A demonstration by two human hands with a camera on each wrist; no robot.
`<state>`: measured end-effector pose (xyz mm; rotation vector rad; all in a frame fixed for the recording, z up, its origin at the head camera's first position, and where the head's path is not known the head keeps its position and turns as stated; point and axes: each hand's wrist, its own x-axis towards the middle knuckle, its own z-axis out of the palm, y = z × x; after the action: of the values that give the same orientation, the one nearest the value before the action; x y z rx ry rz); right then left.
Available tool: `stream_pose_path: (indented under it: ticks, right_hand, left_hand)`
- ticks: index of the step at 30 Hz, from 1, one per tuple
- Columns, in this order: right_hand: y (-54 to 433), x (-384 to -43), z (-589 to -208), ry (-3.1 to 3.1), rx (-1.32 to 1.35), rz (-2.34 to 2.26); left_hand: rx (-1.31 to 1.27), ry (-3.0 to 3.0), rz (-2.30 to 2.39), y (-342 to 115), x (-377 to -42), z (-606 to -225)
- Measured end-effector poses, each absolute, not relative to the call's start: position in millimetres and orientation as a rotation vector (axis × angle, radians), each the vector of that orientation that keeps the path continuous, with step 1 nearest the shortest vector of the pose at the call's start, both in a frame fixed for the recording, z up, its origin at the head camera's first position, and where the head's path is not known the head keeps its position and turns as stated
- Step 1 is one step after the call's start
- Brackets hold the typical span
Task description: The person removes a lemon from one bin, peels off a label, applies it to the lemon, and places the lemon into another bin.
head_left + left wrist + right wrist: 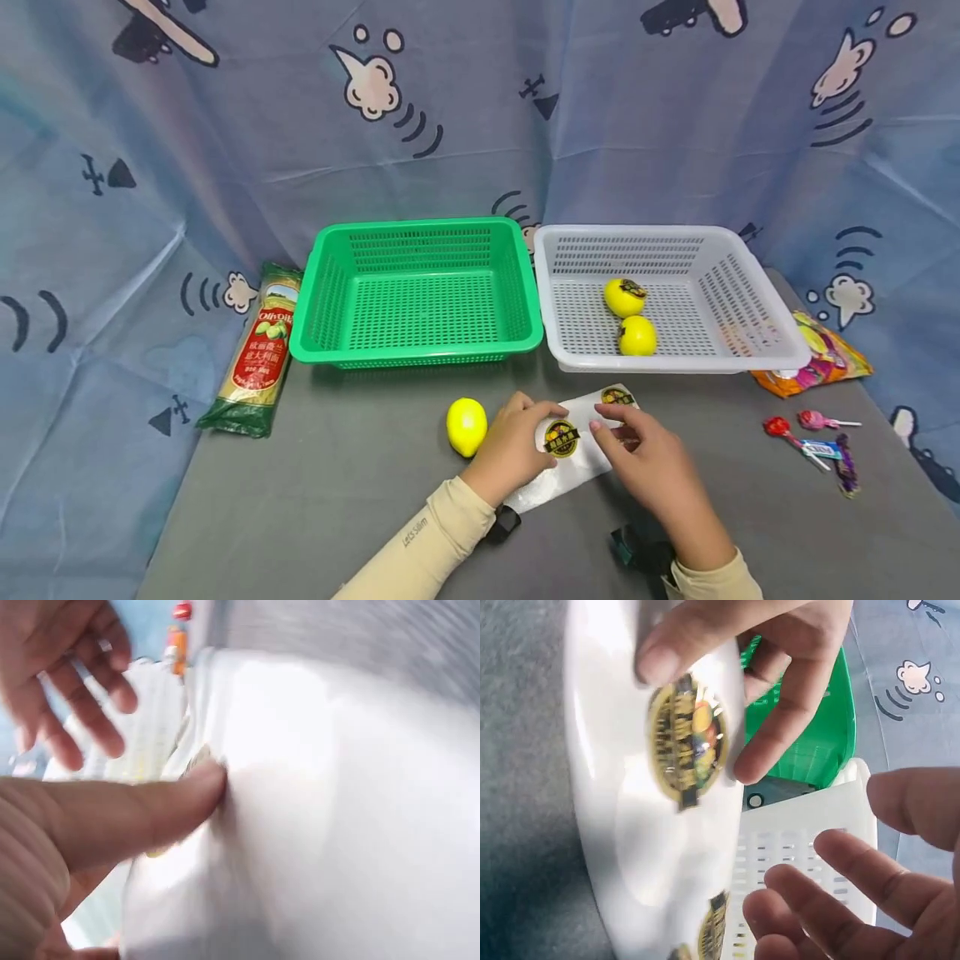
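A glossy white sheet of stickers (pixel 572 479) is tilted up off the grey table in the head view. It carries round black-and-gold fruit labels (pixel 688 746). My left hand (pixel 516 442) grips the sheet by its edge, the thumb (pixel 161 814) lying on its face beside a label. To the right of the sheet, my right hand (pixel 651 458) has its fingers spread and slightly bent, apart from the sheet in the right wrist view. Just left of my left hand lies a yellow lemon (pixel 467 427), no label visible on it.
A green basket (pixel 416 350) and a white basket (pixel 678 364) stand at the back. Two labelled lemons (pixel 624 297) are in the white one. A pasta packet (pixel 258 354) lies left; an orange candy bag (pixel 813 367) and several sweets (pixel 821 421) lie right.
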<state>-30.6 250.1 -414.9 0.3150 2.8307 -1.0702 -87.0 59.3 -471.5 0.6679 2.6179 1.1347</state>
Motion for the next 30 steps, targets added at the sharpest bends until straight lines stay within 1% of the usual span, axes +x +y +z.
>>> stream_pose_path:
  ticks: [4, 8, 13, 17, 23, 30]
  right_hand:
    - [247.0, -28.9, -412.6, 2.855, 0.267, -1.076]
    - [243.2, -27.4, -408.8, 2.899, 0.201, -1.095]
    - [236.7, -29.1, -407.1, 2.953, 0.102, -1.099]
    - [233.1, -29.4, -408.3, 2.977, 0.090, -1.099]
    - [237.1, -28.6, -406.9, 2.945, 0.186, -1.131]
    - [258.0, -25.6, -402.6, 2.891, 0.362, -1.127]
  left_hand:
    - [0.567, 2.351, 1.393, 47.6, -89.7, -466.7]
    - [0.529, 2.199, 1.597, 36.6, -88.4, -458.3]
    - [0.555, 2.065, 1.766, 30.6, -83.5, -446.6]
    - [0.571, 1.986, 1.823, 30.7, -81.0, -443.0]
    - [0.623, 2.061, 1.738, 33.8, -80.2, -442.9]
    - [0.915, 2.673, 1.226, 22.8, -71.3, -432.2]
